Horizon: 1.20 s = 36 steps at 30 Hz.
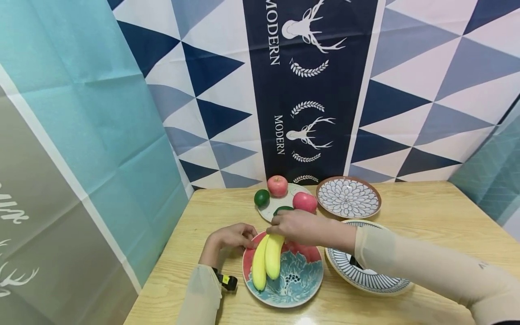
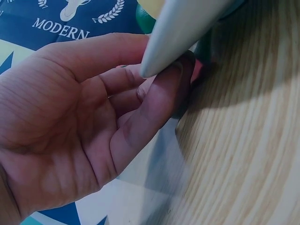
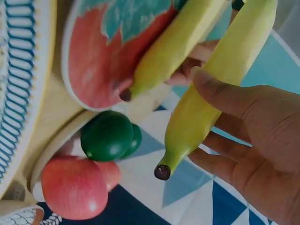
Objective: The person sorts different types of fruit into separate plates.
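Note:
Two yellow bananas (image 1: 274, 259) show side by side over a red plate with a blue flower (image 1: 300, 289) in the head view. My right hand (image 1: 298, 225) grips one banana (image 3: 206, 108) near an end, thumb on one side and fingers on the other. The other banana (image 3: 164, 58) lies on the plate. At the plate's left rim, my left hand (image 1: 235, 235) pinches the edge (image 2: 168, 42) between thumb and fingers. Behind the right hand, a pale plate (image 1: 266, 212) carries two apples (image 1: 277, 186) and green fruit (image 1: 262, 197), one partly hidden by the hand.
A brown-rimmed plate with a petal pattern (image 1: 348, 197) stands at the back right. Below it, partly under my right forearm, is a blue-striped plate (image 1: 378, 286). Patterned cloth (image 1: 211, 90) hangs behind the wooden table (image 1: 430, 225).

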Each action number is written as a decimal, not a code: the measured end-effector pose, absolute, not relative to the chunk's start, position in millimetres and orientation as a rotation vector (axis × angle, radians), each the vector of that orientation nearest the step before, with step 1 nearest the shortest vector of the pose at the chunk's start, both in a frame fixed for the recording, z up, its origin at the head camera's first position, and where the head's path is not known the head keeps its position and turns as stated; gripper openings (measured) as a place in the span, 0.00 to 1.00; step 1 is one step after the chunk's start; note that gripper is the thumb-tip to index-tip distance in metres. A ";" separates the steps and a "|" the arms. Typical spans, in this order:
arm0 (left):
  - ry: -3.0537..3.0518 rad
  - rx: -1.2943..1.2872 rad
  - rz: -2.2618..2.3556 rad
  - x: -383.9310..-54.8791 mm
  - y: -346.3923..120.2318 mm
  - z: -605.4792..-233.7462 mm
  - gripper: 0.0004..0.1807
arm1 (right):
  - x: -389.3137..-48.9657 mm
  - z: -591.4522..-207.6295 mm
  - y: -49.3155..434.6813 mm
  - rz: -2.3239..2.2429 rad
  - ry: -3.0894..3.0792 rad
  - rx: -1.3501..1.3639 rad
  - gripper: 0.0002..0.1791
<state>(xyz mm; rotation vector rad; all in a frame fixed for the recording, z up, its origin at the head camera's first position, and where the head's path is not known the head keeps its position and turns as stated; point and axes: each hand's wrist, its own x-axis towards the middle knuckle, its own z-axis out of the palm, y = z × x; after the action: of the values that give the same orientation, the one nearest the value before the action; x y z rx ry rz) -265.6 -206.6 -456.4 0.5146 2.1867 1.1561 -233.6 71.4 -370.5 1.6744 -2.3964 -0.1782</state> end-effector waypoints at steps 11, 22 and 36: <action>2.221 0.486 1.127 -261.7 -205.1 -455.8 0.10 | -217.6 -395.2 68.5 -0.352 -2.397 1.746 0.19; 2.226 0.491 1.117 -263.1 -203.8 -454.2 0.10 | -216.7 -411.6 67.4 -0.354 -2.375 1.792 0.15; 2.210 0.505 1.123 -264.4 -204.5 -455.0 0.11 | -216.8 -420.5 64.6 -0.339 -2.423 1.787 0.20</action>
<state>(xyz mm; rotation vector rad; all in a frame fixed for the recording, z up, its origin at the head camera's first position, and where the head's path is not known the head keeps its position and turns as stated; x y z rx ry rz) -264.4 -204.5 -455.0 0.5053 2.2099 1.1229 -216.8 64.6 -420.5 1.7868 -2.4230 -0.3391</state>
